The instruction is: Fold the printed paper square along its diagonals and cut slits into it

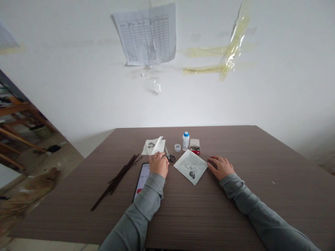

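My left hand reaches over the near edge of a small pile of printed paper. Its fingers are bent down, and a pale folded piece of paper rises from its fingertips, apparently pinched there. A pair of scissors with dark handles lies against this hand's right side, partly covered. My right hand rests on the table, fingers spread, with its thumb at the right corner of a square printed paper sheet. That sheet lies turned like a diamond between my hands.
Behind the sheet stand a small clear cup, a white bottle with a blue cap, and a red-and-white box holding small metal pieces. Dark thin sticks and a phone lie left on the brown table.
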Demonstrator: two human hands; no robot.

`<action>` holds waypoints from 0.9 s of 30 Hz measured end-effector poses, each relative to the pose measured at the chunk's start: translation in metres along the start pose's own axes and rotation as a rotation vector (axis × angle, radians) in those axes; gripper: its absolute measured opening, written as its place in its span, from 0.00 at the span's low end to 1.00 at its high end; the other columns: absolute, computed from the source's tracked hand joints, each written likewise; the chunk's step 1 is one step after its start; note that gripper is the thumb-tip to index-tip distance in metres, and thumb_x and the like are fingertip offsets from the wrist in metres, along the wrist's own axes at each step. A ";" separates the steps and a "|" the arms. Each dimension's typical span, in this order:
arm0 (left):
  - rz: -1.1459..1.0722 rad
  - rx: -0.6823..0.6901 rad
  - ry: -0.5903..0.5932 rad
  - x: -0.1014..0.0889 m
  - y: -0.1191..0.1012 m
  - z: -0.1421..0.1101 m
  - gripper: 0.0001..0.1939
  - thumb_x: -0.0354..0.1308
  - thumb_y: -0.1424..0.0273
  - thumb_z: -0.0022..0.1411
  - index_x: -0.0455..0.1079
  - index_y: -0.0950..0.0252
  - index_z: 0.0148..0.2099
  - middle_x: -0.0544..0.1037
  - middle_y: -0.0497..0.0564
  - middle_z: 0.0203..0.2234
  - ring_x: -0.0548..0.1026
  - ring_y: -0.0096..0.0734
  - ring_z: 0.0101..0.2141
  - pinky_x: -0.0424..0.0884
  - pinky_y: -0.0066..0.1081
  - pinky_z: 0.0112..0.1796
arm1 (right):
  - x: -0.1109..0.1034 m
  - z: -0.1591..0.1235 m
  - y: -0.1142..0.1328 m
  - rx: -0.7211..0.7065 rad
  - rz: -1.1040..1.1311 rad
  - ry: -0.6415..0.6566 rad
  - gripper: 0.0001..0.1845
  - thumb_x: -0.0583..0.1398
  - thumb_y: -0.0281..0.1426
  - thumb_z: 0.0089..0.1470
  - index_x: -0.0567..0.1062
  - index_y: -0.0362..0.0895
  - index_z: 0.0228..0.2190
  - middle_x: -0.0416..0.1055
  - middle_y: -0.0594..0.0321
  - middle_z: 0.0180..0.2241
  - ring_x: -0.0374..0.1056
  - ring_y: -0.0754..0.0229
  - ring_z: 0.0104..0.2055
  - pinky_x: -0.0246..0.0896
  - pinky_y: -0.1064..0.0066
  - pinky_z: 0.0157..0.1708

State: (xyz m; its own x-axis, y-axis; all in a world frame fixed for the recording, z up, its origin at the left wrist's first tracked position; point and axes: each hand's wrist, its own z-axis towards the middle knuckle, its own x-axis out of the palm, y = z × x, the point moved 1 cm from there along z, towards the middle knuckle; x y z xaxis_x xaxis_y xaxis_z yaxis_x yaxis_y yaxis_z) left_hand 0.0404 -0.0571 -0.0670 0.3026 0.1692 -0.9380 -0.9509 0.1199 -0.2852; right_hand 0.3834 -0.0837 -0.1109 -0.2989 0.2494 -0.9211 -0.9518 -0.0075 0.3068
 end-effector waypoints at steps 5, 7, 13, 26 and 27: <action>-0.083 0.094 -0.012 -0.003 -0.011 -0.003 0.12 0.73 0.81 0.76 0.91 0.59 0.43 0.92 0.63 0.71 0.82 0.67 0.79 0.68 0.81 0.83 | -0.005 -0.003 0.007 -0.005 -0.018 0.010 0.29 0.61 0.42 0.82 0.91 0.52 0.73 0.87 0.47 0.75 0.81 0.31 0.77 0.80 0.37 0.75; -0.107 0.121 0.002 -0.007 -0.019 -0.006 0.12 0.74 0.82 0.75 0.89 0.59 0.40 0.93 0.63 0.70 0.82 0.69 0.78 0.69 0.83 0.82 | -0.007 -0.005 0.010 -0.010 -0.026 0.013 0.30 0.63 0.42 0.81 0.89 0.54 0.75 0.87 0.47 0.75 0.80 0.31 0.77 0.80 0.37 0.75; -0.136 0.118 0.115 -0.013 -0.044 -0.020 0.16 0.77 0.81 0.73 0.85 0.56 0.35 0.92 0.58 0.73 0.79 0.66 0.81 0.67 0.78 0.86 | -0.006 -0.009 0.012 -0.047 -0.020 -0.006 0.30 0.65 0.41 0.77 0.90 0.56 0.73 0.87 0.47 0.73 0.81 0.30 0.75 0.80 0.33 0.74; -0.043 0.050 0.177 -0.011 -0.055 -0.031 0.23 0.82 0.70 0.75 0.84 0.60 0.67 0.86 0.67 0.75 0.80 0.67 0.80 0.75 0.69 0.81 | -0.001 -0.025 0.053 -0.400 0.024 -0.087 0.29 0.60 0.33 0.81 0.92 0.61 0.71 0.84 0.53 0.80 0.73 0.33 0.84 0.65 0.31 0.87; -0.025 0.043 0.173 -0.010 -0.055 -0.031 0.25 0.82 0.69 0.75 0.84 0.60 0.69 0.85 0.68 0.77 0.78 0.68 0.81 0.75 0.69 0.81 | 0.001 -0.027 0.060 -0.435 0.021 -0.076 0.29 0.60 0.32 0.82 0.93 0.62 0.71 0.83 0.54 0.80 0.72 0.34 0.85 0.63 0.31 0.88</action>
State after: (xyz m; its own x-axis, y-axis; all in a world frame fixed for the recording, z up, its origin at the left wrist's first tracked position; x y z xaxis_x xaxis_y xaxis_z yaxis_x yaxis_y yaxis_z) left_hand 0.0877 -0.0955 -0.0479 0.3075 -0.0052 -0.9515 -0.9384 0.1639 -0.3041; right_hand 0.3243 -0.1101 -0.1000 -0.3282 0.3148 -0.8906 -0.8910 -0.4164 0.1811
